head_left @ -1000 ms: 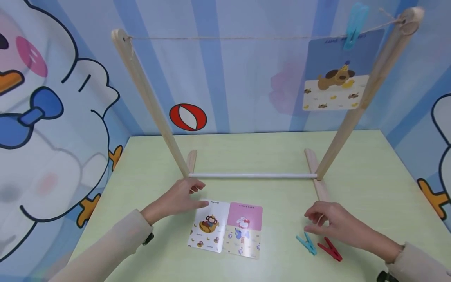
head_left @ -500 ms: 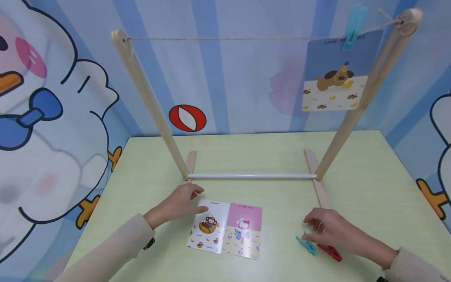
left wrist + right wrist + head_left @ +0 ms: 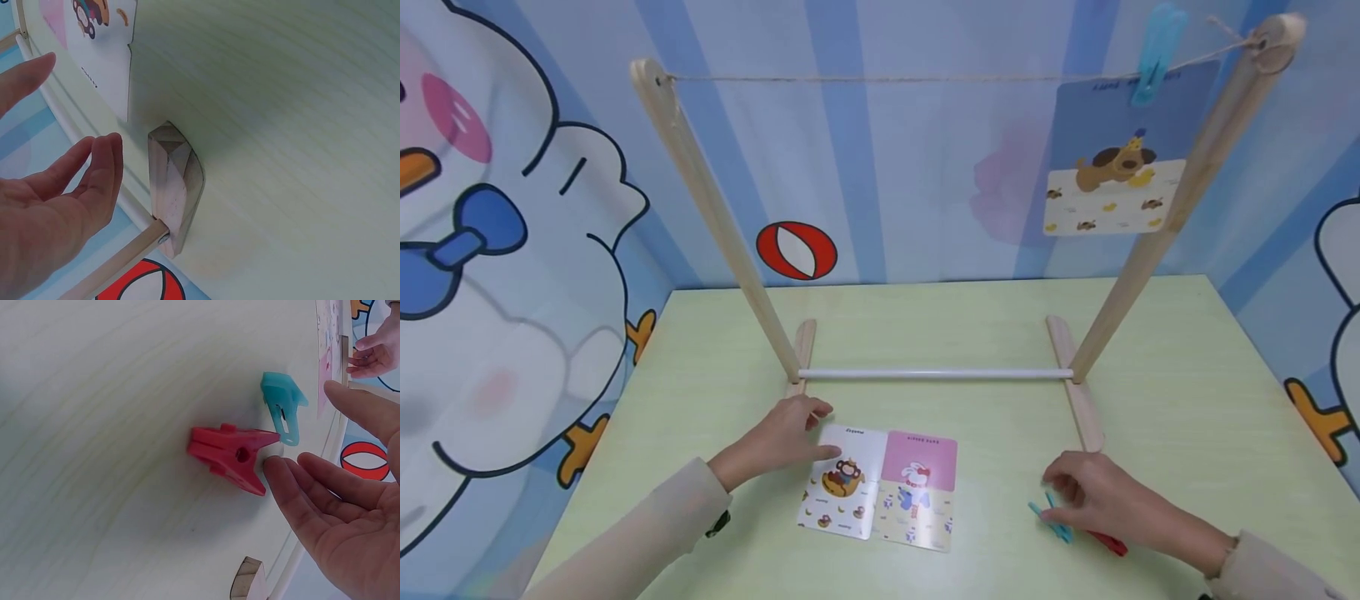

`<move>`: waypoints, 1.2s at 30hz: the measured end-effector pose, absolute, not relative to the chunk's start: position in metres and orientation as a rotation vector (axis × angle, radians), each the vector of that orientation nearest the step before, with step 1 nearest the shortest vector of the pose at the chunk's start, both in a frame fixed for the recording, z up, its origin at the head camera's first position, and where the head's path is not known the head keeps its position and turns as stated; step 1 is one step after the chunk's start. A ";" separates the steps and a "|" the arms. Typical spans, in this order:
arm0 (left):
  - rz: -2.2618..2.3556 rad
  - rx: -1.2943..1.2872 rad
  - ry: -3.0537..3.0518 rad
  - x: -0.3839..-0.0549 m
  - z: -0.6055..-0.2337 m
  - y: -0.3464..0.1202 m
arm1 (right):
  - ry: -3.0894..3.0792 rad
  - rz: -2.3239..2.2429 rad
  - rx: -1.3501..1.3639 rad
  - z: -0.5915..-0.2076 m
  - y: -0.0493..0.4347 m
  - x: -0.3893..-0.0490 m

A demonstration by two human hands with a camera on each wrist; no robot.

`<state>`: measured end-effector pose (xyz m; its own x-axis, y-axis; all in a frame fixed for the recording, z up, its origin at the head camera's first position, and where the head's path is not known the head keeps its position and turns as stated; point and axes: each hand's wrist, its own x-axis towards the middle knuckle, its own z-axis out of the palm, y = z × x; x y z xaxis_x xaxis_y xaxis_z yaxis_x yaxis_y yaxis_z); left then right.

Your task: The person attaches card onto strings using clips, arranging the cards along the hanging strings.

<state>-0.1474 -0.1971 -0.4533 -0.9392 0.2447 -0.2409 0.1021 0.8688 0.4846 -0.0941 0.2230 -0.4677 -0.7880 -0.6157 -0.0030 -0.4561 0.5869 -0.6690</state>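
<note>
My left hand (image 3: pixel 778 442) hovers by the upper left corner of a white monkey card (image 3: pixel 850 490); in the left wrist view its thumb and fingers stand apart with nothing between them. A pink rabbit card (image 3: pixel 917 467) lies against the monkey card's right side. Lower right, my right hand (image 3: pixel 1105 492) is over a blue clothespin (image 3: pixel 282 403) and a red clothespin (image 3: pixel 234 456) on the table. The right wrist view shows its thumb and loosely bent fingers parted around the clothespins' handle ends, holding neither. The head view has the red one partly hidden under this hand.
A wooden frame with a left post (image 3: pixel 722 225), a right post (image 3: pixel 1180 208) and a white crossbar (image 3: pixel 936 374) stands behind the hands. From its string (image 3: pixel 865 79) hangs a dog card (image 3: pixel 1112 192), clipped by another blue clothespin (image 3: pixel 1157 58).
My right hand has come down and slightly left, closer over the clothespins, covering more of the red one. The left hand has shifted slightly down. Cards stay put.
</note>
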 end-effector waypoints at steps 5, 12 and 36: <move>0.697 0.298 2.752 -0.147 -0.459 -0.198 | 2.600 -0.982 -0.922 -0.471 0.222 -0.094; 0.708 0.338 2.746 -0.143 -0.462 -0.196 | 2.606 -0.991 -0.964 -0.475 0.223 -0.093; 0.628 0.328 2.821 -0.144 -0.473 -0.190 | 2.651 -0.960 -0.840 -0.476 0.218 -0.089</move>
<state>-0.1435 -0.1895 -0.4730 -0.9478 0.2657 -0.1761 0.1658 0.8829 0.4394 -0.0886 0.2175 -0.4757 -0.8186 -0.5743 0.0056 -0.4447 0.6276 -0.6390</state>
